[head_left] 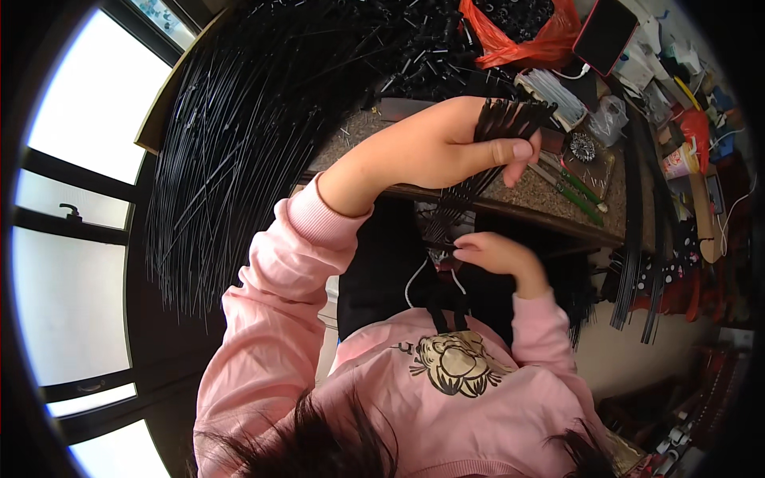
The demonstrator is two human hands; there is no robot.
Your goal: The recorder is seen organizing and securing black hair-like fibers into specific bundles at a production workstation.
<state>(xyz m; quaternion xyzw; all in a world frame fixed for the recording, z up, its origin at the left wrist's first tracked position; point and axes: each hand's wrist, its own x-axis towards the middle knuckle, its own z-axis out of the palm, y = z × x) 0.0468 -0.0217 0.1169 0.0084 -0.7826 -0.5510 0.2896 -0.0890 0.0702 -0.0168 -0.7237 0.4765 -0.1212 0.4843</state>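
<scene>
strips (pixel 454 191), black and thin, in a bunch. left hand (pixel 450 139) has them at the top: thumb laid across the front, fingers curled behind, grip closed. upper ends spread like a fan past the thumb, small loops at the tips. lower lengths cross one another and hang below the near edge of the surface (pixel 351 137), in front of the lap.

right hand (pixel 504 253) lower, at the bottom of the bunch. thumb and fingertips close together, right beside the strips; blurred and dark there, so cannot tell whether it pinches one.

both sleeves pink, same as the top (pixel 446 418).

surface brown, speckled. on its left, a big heap of long black rods (pixel 231 151), ends drooping over the side. beyond the left hand, a spread of small parts (pixel 430 64), black, with a red bag (pixel 530 40) among them. phone (pixel 606 36) right of the bag, white cable (pixel 572 73) plugged in.

right of the left hand: box (pixel 558 97) of pale sticks, clear bag (pixel 608 119) next to it, round cluster of pins (pixel 582 146) nearer. green tools (pixel 579 205), two, lie side by side toward the near edge.
</scene>
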